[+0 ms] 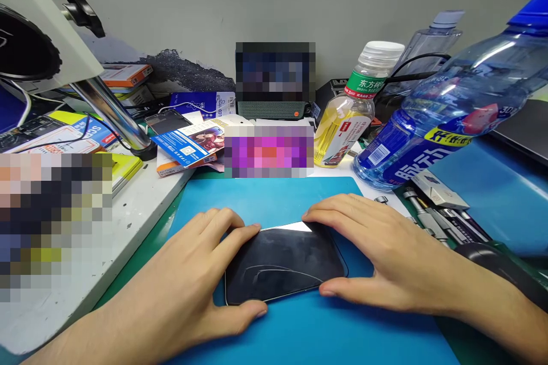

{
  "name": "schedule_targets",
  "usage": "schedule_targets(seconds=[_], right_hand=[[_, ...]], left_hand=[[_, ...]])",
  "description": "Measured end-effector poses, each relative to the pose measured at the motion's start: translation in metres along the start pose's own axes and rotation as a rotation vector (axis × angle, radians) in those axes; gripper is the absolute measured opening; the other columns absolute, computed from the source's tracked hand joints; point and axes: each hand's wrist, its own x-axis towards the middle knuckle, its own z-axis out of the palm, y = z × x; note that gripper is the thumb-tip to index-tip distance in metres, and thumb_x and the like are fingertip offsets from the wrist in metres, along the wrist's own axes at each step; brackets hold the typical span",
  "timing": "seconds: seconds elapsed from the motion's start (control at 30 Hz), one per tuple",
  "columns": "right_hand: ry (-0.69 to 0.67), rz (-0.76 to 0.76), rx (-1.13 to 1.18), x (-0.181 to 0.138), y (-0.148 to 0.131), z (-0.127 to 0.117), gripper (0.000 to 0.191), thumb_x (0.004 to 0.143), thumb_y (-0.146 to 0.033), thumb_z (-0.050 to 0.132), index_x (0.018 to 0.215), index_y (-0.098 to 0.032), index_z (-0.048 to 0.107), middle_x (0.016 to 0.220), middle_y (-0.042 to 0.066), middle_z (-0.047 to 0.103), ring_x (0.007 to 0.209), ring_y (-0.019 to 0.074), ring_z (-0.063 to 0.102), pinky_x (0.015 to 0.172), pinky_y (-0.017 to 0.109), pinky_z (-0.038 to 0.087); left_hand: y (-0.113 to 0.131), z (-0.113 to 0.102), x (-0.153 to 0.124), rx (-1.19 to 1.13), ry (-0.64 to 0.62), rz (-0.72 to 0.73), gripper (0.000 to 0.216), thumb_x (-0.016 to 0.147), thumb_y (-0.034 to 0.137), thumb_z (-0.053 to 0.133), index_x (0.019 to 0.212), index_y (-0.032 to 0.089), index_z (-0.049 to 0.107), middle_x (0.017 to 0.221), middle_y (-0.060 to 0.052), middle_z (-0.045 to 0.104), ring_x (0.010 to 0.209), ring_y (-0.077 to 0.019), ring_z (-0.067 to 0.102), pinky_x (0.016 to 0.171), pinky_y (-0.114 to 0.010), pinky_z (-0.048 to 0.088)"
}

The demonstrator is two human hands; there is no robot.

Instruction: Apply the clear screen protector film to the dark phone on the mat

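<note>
A smartphone [286, 259] with a dark, glossy face lies flat on the blue mat [274, 197], its long side running across in front of me. Curved pale lines show on its glass; I cannot tell whether they are cracks or reflections. A bright white patch runs along its far edge. My left hand [192, 274] grips the left end, fingers at the far edge and thumb at the near edge. At the other end, my right hand [377, 245] holds it the same way, thumb near the close corner.
Behind the mat are a blurred purple screen, a speaker [274, 109] and boxes [192, 145]. To the right stand a tea bottle [345, 117], a large blue bottle [436, 108] and several screwdrivers [428, 219]. A white stand base [141, 199] with a metal post [113, 117] occupies the left.
</note>
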Motion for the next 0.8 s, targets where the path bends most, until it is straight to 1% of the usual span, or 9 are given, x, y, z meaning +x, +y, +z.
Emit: schedule_targets(seconds=[0.3,0.47,0.63,0.8], right_hand=[[-0.007,0.008,0.001,0.0022,-0.0009,0.0000,0.062,0.097,-0.059,0.085,0.138,-0.017,0.067,0.132,0.015,0.080,0.118,0.0339,0.079,0.096,0.050,0.065],[-0.007,0.004,-0.007,0.0024,0.0004,0.0008,0.062,0.097,-0.059,0.084,0.139,-0.018,0.066,0.133,0.015,0.080,0.118,0.0337,0.079,0.096,0.050,0.065],[-0.003,-0.006,-0.005,0.0018,0.0002,0.0008,0.063,0.098,-0.061,0.083,0.141,-0.017,0.065,0.133,0.015,0.080,0.118,0.0339,0.079,0.096,0.050,0.065],[0.001,-0.004,-0.006,0.0009,-0.0004,0.0005,0.062,0.098,-0.060,0.083,0.141,-0.018,0.065,0.133,0.015,0.080,0.118,0.0339,0.079,0.096,0.049,0.065]], left_hand=[[0.0014,-0.0041,0.0038,0.016,-0.010,0.022,0.068,0.087,0.034,0.088,0.148,0.023,0.060,0.129,-0.009,0.069,0.108,-0.0320,0.072,0.091,-0.047,0.064],[0.0013,-0.0037,0.0023,0.016,0.006,0.021,0.069,0.086,0.034,0.089,0.148,0.024,0.060,0.129,-0.008,0.069,0.108,-0.0325,0.072,0.090,-0.048,0.064],[0.0026,-0.0071,0.0060,0.025,-0.026,0.037,0.069,0.085,0.035,0.091,0.146,0.021,0.061,0.126,-0.009,0.070,0.105,-0.0327,0.073,0.088,-0.049,0.065],[0.0036,-0.0087,0.0090,0.030,-0.026,0.044,0.068,0.085,0.034,0.090,0.145,0.019,0.062,0.125,-0.009,0.071,0.103,-0.0328,0.074,0.086,-0.050,0.066]])
